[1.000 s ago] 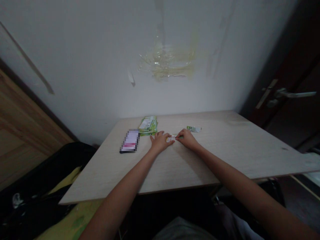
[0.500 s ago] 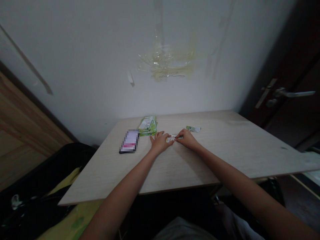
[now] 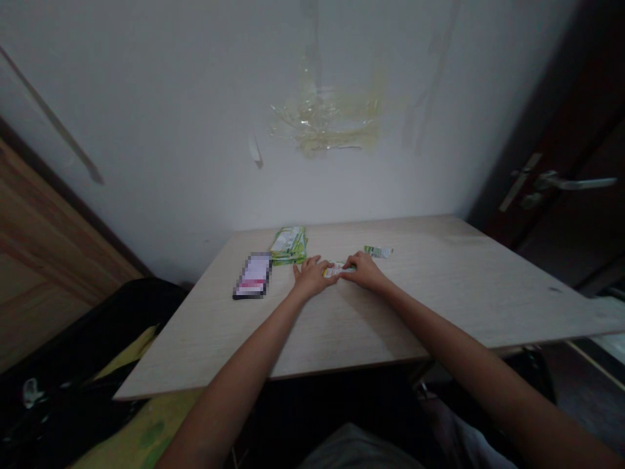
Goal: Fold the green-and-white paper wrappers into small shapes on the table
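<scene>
Left hand [image 3: 310,278] held packet [image 3: 333,270] down on desk [image 3: 312,339], right hand [image 3: 365,270] pinched its other end, likely for steadiness; stack [image 3: 289,245] lay just beyond left hand.

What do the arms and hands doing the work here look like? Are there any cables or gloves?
They are a person's: a bare left hand and a bare right hand, without gloves or cables. No sleeve covers the visible forearms, and no watch or bracelet shows. Rings would be too small to make out.
</scene>
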Motion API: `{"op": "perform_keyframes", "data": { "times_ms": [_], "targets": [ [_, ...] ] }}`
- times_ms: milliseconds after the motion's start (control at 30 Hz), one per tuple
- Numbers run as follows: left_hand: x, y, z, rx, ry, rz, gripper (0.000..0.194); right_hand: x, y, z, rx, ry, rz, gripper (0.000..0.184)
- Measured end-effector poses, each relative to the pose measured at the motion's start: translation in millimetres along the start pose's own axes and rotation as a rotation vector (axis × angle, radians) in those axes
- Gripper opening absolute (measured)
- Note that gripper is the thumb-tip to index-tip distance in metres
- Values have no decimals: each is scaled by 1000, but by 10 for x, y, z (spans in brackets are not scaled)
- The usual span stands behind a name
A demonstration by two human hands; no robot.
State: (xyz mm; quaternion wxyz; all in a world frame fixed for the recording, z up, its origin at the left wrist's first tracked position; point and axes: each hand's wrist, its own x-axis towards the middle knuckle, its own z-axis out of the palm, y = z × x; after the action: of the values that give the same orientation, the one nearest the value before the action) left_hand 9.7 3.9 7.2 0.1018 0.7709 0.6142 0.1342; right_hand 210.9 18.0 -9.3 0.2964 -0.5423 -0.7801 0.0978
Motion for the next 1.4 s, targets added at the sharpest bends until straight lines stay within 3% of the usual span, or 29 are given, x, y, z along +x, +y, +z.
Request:
{"op": "perform_keyframes", "data": {
  "times_ms": [433, 967, 1400],
  "targets": [
    [33, -28, 14, 21, -12, 4, 53, 132, 94, 55, 134, -19, 177, 30],
    [32, -41, 25, 30, -15, -4, 55, 130, 41, -86, 286, -69, 220, 39],
    [-3, -36, 47, 16, 21, 22, 52, 119, 6, -89, 353, -36, 245, 42]
  ]
}}
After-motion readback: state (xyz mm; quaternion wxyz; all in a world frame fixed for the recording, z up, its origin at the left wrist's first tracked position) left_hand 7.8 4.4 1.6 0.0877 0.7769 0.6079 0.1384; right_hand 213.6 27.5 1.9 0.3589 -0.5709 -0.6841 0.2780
